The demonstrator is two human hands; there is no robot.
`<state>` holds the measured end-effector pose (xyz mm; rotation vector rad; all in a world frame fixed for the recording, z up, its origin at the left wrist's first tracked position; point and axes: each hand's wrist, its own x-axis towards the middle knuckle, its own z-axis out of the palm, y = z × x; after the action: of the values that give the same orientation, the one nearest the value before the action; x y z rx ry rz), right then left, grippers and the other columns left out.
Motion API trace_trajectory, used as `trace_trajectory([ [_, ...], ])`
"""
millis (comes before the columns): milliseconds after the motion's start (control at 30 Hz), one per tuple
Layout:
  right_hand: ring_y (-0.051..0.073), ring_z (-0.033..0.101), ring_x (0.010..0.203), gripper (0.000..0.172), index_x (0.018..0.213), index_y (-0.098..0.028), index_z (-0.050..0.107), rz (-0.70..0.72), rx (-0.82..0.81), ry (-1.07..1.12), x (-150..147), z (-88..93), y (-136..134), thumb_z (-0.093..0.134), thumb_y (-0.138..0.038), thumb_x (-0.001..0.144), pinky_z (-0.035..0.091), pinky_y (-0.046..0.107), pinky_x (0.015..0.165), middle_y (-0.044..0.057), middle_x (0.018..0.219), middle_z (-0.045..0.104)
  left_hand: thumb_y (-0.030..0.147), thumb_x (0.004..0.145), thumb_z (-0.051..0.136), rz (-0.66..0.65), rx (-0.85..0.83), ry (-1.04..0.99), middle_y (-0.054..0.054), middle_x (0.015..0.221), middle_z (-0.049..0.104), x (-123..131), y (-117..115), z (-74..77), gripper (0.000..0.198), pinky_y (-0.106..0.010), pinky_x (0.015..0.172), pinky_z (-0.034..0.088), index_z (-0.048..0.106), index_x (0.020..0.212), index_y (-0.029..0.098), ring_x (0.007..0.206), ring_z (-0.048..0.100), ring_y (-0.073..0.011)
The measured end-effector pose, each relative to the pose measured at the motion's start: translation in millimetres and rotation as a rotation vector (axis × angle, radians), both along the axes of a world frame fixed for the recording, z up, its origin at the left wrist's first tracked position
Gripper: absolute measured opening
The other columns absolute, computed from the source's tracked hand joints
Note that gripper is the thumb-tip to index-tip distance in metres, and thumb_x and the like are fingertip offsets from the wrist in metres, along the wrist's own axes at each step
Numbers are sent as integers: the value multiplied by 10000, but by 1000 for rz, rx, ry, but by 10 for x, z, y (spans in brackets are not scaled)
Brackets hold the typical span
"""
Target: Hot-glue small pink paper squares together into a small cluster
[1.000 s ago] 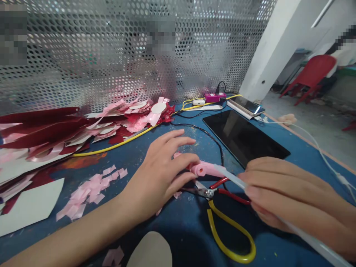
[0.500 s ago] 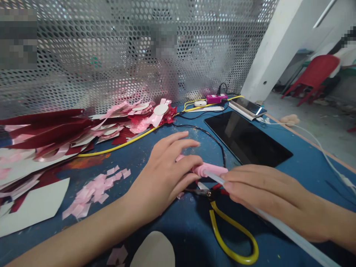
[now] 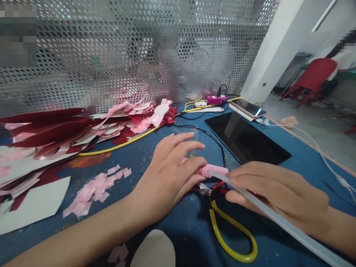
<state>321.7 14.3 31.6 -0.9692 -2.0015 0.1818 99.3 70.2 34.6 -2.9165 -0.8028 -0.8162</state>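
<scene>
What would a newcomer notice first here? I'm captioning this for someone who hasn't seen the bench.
The two hands meet at mid-bench: the left hand steadies a pink tube while the right hand holds a long clear stick whose tip is at the tube's open end. Just below them lie yellow-handled scissors on the blue table. At the left, red and pink paper scraps pile against the perforated metal screen.
</scene>
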Motion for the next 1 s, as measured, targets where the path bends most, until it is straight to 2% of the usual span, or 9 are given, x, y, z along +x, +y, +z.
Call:
trace_trajectory([
  [100, 182, 680, 781, 322, 1017, -216, 609, 13, 6, -173, 20, -144, 110, 706, -376, 755, 566, 274, 703, 44, 878, 711, 257, 904, 521, 14, -27, -1, -85, 1218, 560, -8, 14, 7, 162, -503, 1072, 301, 627, 1009, 196, 1283, 371, -274],
  [233, 257, 628, 986, 580, 1220, -176, 496, -69, -165, -258, -7, -313, 271, 687, -426, 733, 525, 402, 824, 118, 1109, 643, 253, 900, 525, 31, -62, -1, -79, 1228, 554, 20, 20, -10, 165, -500, 1061, 318, 626, 1022, 208, 1286, 369, -272],
  [400, 182, 639, 790, 198, 982, -196, 624, 93, -472, -193, -103, -380, 353, 517, -332, 886, 499, 292, 701, 50, 905, 688, 272, 897, 531, 15, -20, -28, -77, 1247, 550, 40, -24, 74, 206, -481, 1071, 313, 616, 1077, 217, 1301, 356, -266],
  [500, 165, 606, 724, 201, 973, -194, 636, 67, -471, -105, -94, -416, 369, 532, -340, 882, 473, 269, 652, 24, 844, 679, 274, 895, 528, 60, 48, -27, -73, 1259, 548, -136, -112, 266, 256, -467, 1076, 308, 575, 1140, 217, 1266, 400, -257],
  [633, 152, 566, 612, 241, 940, -182, 652, -14, -458, 1, -31, -436, 380, 566, -390, 852, 457, 256, 555, -2, 705, 644, 226, 904, 471, 121, -14, 16, -17, 1149, 613, -644, -336, 413, 194, -331, 947, 454, 628, 1016, 246, 1064, 569, -197],
  [733, 171, 584, 625, 220, 883, -191, 664, 2, -442, 128, -7, -406, 381, 631, -390, 795, 474, 266, 543, 8, 697, 649, 221, 887, 509, 152, -166, 144, 1, 1057, 660, -1049, -580, 276, 174, -262, 865, 503, 646, 986, 261, 995, 614, -170],
  [833, 137, 509, 489, 250, 603, -193, 609, -41, -524, 252, 3, -417, 362, 694, -388, 733, 408, 241, 437, -6, 540, 577, 314, 806, 646, 145, -309, 277, -24, 1147, 648, -1323, -815, 17, 285, -303, 907, 506, 640, 1090, 286, 1072, 597, -208],
  [933, 93, 398, 413, 419, 450, -183, 479, -104, -681, 362, 0, -479, 321, 707, -413, 716, 317, 228, 399, -36, 425, 451, 302, 825, 633, 160, -331, 238, -54, 1171, 637, -1427, -927, -202, 335, -335, 947, 485, 617, 1159, 292, 1138, 559, -224],
  [1000, 87, 385, 440, 385, 491, -175, 501, 23, -772, 450, -17, -506, 291, 696, -407, 729, 315, 232, 425, -37, 464, 457, 252, 856, 594, 130, -344, 202, -57, 1124, 651, -1429, -918, -284, 259, -343, 946, 478, 643, 1108, 281, 1111, 565, -216],
])
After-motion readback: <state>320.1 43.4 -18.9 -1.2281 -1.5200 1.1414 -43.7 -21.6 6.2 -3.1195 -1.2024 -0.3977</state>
